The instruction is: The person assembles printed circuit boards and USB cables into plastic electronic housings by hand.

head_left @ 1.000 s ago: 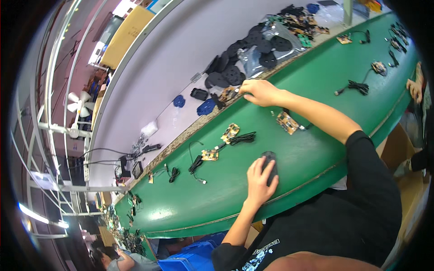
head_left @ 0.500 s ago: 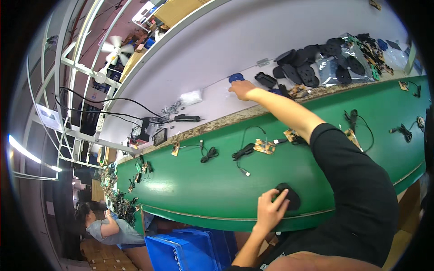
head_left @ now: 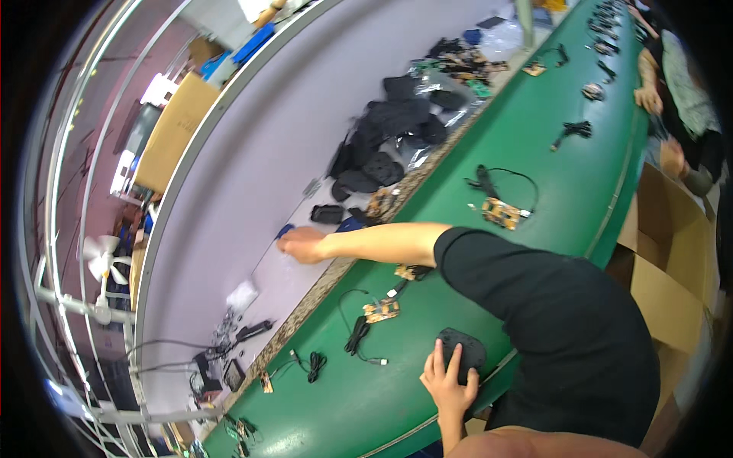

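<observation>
Toward five o'clock on the green tabletop (head_left: 343, 412), our left hand (head_left: 452, 391) holds a black shell (head_left: 469, 345), fingers splayed over its face; light, even pressure should keep it from sliding. At nine o'clock our right hand (head_left: 302, 245) meets a blue piece (head_left: 284, 230), fingertips too blurred for us to tell whether it grips. That arm stretches nearly straight across the speckled ledge (head_left: 294, 324); we'd best carry it high, clear of the circuit board (head_left: 382, 310) at six o'clock and the black discs (head_left: 382, 166) toward twelve

Grn tbl (head_left: 565, 221), pale wall (head_left: 252, 153) behind, wht fan (head_left: 104, 267) far L
</observation>
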Available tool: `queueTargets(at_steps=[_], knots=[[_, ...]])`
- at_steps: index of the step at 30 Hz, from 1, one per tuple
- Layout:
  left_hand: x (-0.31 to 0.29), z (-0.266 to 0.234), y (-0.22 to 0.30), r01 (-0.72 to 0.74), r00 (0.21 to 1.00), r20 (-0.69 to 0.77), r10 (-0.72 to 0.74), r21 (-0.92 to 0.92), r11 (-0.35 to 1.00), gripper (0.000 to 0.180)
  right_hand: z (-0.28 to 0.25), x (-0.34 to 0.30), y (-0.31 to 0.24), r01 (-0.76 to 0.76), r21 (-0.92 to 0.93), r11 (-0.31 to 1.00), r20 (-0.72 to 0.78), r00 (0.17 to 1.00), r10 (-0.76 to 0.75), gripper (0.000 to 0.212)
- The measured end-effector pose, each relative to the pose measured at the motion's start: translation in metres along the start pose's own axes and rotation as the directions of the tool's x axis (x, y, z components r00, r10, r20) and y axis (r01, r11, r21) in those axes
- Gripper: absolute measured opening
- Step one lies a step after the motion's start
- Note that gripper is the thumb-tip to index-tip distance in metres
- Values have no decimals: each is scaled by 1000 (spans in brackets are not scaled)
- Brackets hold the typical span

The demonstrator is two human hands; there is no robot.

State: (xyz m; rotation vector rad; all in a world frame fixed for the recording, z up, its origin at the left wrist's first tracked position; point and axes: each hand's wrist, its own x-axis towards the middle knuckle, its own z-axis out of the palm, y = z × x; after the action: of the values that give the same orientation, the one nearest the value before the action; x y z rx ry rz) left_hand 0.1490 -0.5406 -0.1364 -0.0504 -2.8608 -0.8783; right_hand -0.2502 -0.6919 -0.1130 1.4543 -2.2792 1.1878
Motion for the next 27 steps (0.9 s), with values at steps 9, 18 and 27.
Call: queueTargets(at_steps=[9,18,27], knots=[[41,-19,4,-263,945,213,249,38,964,84,-233,-246,-61,-16,406,914,-45,998,37,14],[66,49,92,-209,977,12,213,247,946,79,-305,-435,-58,-390,-106,915,-215,907,362,15],[53,22,104,-5,990,139,32,-195,981,62,-341,-462,-45,-456,-87,886,-321,855,408,14]])
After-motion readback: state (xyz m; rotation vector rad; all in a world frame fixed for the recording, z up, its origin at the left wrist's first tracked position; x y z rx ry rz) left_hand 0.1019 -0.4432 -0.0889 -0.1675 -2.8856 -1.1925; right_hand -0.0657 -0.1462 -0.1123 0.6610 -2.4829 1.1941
